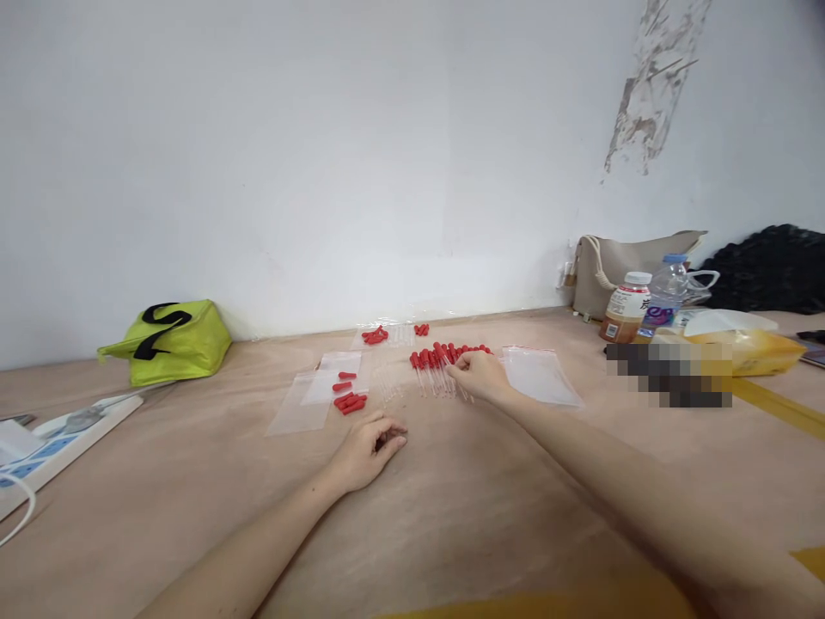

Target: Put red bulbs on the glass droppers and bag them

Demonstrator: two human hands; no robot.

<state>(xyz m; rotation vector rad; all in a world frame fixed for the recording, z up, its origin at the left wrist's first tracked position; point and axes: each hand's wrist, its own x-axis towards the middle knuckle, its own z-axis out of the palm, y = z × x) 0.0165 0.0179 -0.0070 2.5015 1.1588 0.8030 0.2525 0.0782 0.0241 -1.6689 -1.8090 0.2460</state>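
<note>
My right hand (480,374) is closed in a pinch at a row of droppers (433,359), its fingertips on one of them. These droppers have red rubber bulbs and thin clear tubes, and lie side by side with the bulbs facing the wall. Part of the row is hidden behind the hand. My left hand (372,449) rests on the table with loosely curled fingers, thumb apart, and nothing visible in it. Just beyond it are loose red rubber bulbs (350,402). Several bare clear tubes (390,383) lie between these bulbs and the droppers.
Clear plastic bags (300,413) lie at the left, and another bag (541,374) at the right. More red bulbs (375,335) sit near the wall. A green bag (184,344) and power strip (96,421) are left; bottles (626,305) and a beige bag (593,284) stand right.
</note>
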